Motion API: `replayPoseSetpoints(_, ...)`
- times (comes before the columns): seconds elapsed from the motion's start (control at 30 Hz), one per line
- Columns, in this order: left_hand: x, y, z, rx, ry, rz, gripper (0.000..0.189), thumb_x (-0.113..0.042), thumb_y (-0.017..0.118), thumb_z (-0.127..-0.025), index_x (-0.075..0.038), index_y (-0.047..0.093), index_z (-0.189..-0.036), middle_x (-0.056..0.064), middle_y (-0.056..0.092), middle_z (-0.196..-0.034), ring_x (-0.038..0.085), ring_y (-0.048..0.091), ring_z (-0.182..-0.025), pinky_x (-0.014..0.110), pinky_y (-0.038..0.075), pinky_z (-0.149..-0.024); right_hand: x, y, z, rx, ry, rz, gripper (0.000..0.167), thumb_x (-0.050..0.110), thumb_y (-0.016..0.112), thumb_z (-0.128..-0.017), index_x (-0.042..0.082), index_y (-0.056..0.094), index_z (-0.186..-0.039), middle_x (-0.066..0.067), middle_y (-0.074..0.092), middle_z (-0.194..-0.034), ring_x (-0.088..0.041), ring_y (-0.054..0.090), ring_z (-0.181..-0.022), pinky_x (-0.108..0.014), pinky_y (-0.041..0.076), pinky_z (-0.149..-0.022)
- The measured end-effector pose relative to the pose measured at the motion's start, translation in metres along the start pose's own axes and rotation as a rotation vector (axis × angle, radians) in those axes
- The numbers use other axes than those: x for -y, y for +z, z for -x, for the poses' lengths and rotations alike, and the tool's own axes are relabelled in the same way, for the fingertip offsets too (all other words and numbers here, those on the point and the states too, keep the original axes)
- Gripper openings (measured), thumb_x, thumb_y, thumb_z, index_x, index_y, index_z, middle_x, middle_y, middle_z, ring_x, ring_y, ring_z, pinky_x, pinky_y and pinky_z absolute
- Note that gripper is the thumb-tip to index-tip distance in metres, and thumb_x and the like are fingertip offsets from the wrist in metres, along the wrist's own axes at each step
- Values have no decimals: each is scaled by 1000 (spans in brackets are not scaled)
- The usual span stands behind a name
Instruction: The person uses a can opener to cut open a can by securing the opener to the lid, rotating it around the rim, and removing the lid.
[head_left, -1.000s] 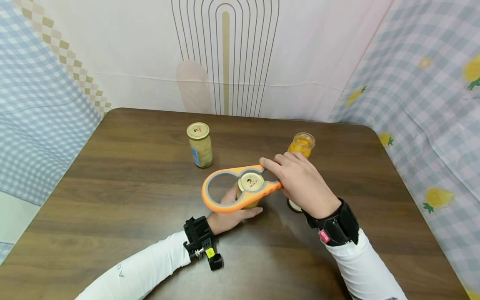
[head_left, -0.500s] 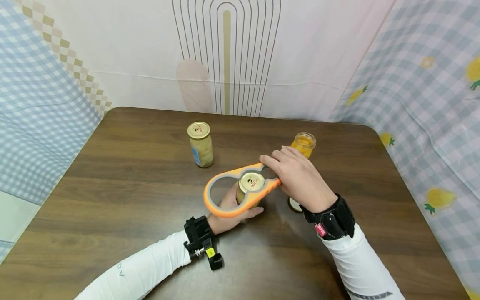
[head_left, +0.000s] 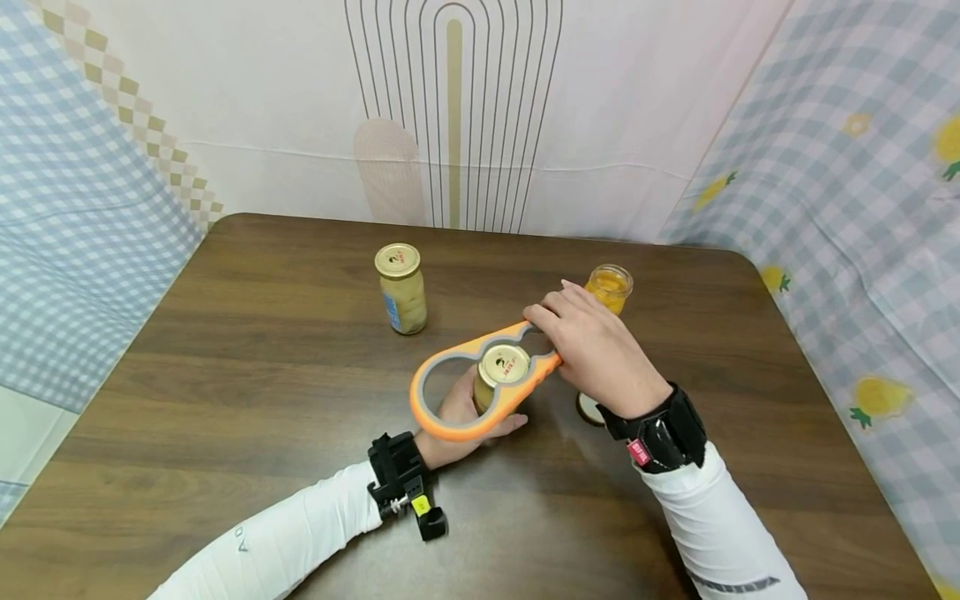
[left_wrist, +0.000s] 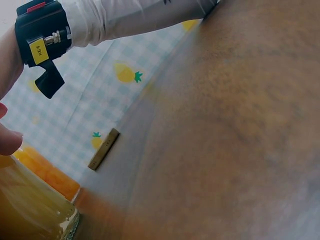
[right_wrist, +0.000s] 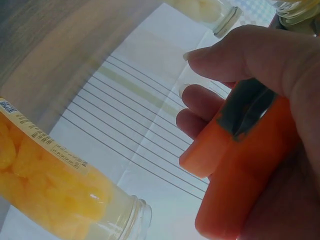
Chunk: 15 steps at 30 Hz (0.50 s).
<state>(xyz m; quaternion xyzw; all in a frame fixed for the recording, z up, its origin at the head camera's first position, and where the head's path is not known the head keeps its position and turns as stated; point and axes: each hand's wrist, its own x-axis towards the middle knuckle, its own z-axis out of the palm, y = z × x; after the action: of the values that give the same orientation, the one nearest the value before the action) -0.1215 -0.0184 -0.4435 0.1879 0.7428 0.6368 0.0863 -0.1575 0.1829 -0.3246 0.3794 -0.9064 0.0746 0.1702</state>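
My left hand grips a glass jar of pale contents from its near side; the jar has a gold lid. An orange and grey jar opener fits around this lid. Its handles are squeezed in my right hand, thumb on one side and fingers on the other. Low in the left wrist view, the held jar stands in front of something orange. My left hand's far fingers are hidden behind the jar.
An identical closed jar stands at the back left. Behind my right hand is a lidless jar of orange fruit. A loose lid lies under my right wrist. Patterned cloths surround the brown table.
The jar opener has turned a little counterclockwise: its loop end has come nearer me, while my right hand has shifted slightly away. My left hand and the jar stay in place.
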Motion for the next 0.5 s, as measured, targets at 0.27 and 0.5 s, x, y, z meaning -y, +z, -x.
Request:
replayPoseSetpoints(0.27, 1, -1, -1, 15, 11, -23, 64, -18, 86, -81, -14, 55, -137, 1, 65, -131, 15, 60, -121, 33, 47, -107, -4, 5, -3, -25, -8, -18, 40, -16, 70, -77, 5, 67, -111, -10, 62, -107, -31, 58, -113, -46, 32, -123)
replayPoseSetpoints(0.5, 1, -1, -1, 27, 16, -42, 69, -16, 84, -82, -14, 51, -143, 0, 61, -139, 14, 57, -129, 35, 44, -112, -6, 7, -5, -42, -13, -22, 36, -15, 70, -81, 4, 67, -112, -12, 62, -115, -33, 54, -129, -45, 30, -124)
